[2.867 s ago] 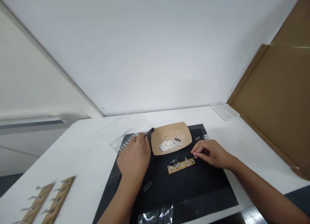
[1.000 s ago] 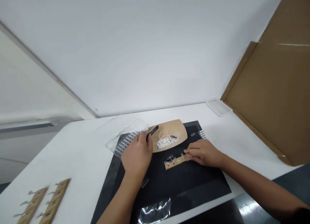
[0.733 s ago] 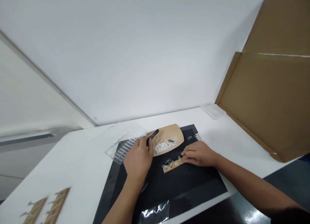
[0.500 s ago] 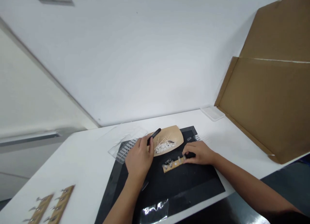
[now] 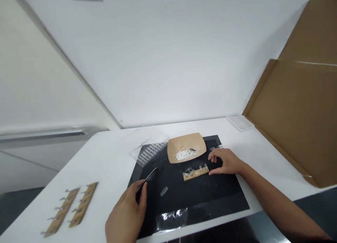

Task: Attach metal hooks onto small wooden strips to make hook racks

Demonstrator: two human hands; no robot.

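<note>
My left hand (image 5: 129,209) is closed on a thin black tool (image 5: 147,180), low at the left edge of the black mat (image 5: 205,201). My right hand (image 5: 226,161) is open beside the right end of a small wooden strip (image 5: 196,173), which bears several clear nail-shaped tips on small mounts. Nothing shows between its fingers. A loose clear tip (image 5: 164,191) lies on the mat, below and left of the strip. Behind the strip is a tan paper tray (image 5: 173,146) with white bits and thin sticks in it.
Two wooden strips (image 5: 61,213) with metal holders lie on the white table at the left. A clear tip sheet (image 5: 150,153) overlaps the mat's back left corner. A white plastic tray (image 5: 240,123) and a large cardboard box (image 5: 295,113) stand at the right.
My left hand has moved down and left with the black tool, away from the paper tray. My right hand has let go of the strip's right end and opened. The camera view has shifted.
</note>
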